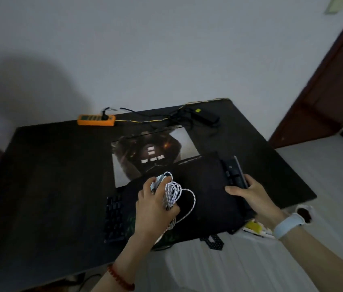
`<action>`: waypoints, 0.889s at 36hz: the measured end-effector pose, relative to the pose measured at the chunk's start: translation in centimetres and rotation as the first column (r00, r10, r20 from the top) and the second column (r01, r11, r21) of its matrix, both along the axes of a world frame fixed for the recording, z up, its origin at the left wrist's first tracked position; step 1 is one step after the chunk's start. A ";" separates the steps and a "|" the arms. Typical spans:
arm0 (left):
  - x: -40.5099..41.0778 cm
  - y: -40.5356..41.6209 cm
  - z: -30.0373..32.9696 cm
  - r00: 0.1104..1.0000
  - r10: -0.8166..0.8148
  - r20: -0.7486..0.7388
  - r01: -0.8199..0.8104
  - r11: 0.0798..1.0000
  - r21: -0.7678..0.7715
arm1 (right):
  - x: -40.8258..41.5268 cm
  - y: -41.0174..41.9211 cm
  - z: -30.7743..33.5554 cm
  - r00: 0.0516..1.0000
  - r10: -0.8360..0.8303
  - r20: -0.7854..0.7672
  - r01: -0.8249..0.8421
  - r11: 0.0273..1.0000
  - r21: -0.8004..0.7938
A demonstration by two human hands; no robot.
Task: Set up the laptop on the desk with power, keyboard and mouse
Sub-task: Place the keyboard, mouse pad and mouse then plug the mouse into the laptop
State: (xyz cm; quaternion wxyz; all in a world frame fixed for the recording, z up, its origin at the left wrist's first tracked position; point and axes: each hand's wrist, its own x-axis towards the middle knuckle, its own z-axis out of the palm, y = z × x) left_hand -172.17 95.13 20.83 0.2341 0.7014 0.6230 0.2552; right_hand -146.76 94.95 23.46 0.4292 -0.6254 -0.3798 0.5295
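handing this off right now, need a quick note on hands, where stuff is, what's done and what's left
Left hand: closed on the mouse and its coiled white braided cable.
Right hand: gripping the right end of the keyboard, which lies under a dark mat at the desk's near edge.
Laptop: closed, mid-desk.
Orange power strip: at the far edge, one plug in it; charger brick and cables far right.
Done: gear brought to the desk.
Left: open the laptop, position the keyboard and mouse, connect them; whether power reaches the laptop is unclear.
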 end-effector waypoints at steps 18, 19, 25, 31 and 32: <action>11.0 5.4 -6.6 0.974 -0.005 -0.227 -0.051 0.970 -0.239 | 10.6 8.5 -8.6 0.864 0.457 0.212 -0.401 0.879 -0.260; 11.3 5.5 -6.9 0.970 0.006 -0.245 -0.070 0.966 -0.250 | 10.5 8.7 -9.3 0.857 0.466 0.221 -0.406 0.873 -0.270; 12.0 6.1 -8.1 0.938 0.048 -0.342 -0.154 0.945 -0.288 | 9.7 10.1 -12.4 0.832 0.473 0.290 -0.356 0.856 -0.375; 11.9 6.8 -8.9 0.910 0.023 -0.415 -0.165 0.937 -0.309 | 9.0 11.9 -13.1 0.722 0.572 0.390 -0.343 0.785 -0.516; 12.0 6.9 -9.0 0.904 0.025 -0.426 -0.171 0.936 -0.308 | 8.9 12.1 -13.1 0.706 0.582 0.404 -0.333 0.776 -0.535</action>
